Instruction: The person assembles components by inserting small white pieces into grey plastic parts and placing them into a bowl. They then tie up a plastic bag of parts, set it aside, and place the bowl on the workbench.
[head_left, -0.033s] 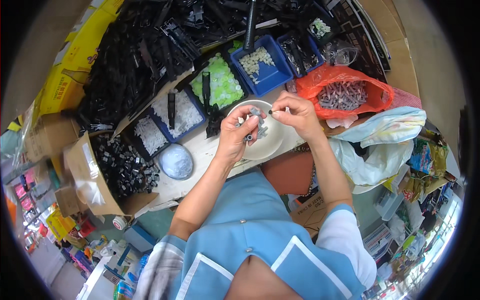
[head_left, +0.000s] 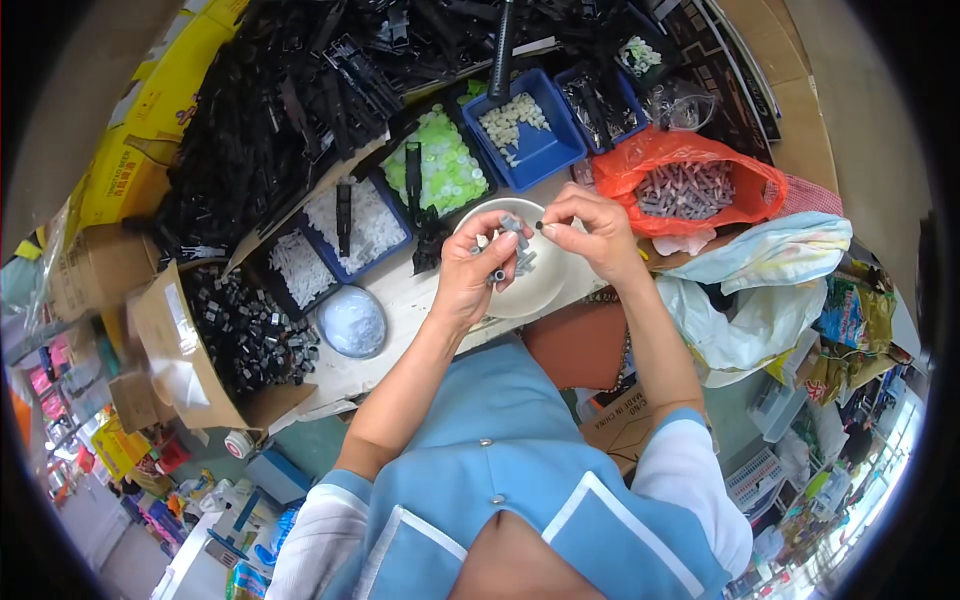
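Observation:
Several small grey plastic tube-like pieces (head_left: 522,262) are gathered in the curled fingers of my left hand (head_left: 472,270). One of them shows a dark round end at the fingertips. My right hand (head_left: 598,235) is just to the right, thumb and forefinger pinching a tiny dark round piece (head_left: 541,225). The two hands are close but apart, both above a cream bowl (head_left: 545,285). Grey pieces show over the bowl, and I cannot tell which lie in it and which are in my palm.
Beyond the hands stand a blue tray (head_left: 545,172) of cream parts, a tray of green and white discs (head_left: 450,165), and trays of white parts (head_left: 365,225). At right sits a red bag (head_left: 640,165) of grey pieces. A black parts heap (head_left: 270,120) and cardboard box (head_left: 185,350) lie left.

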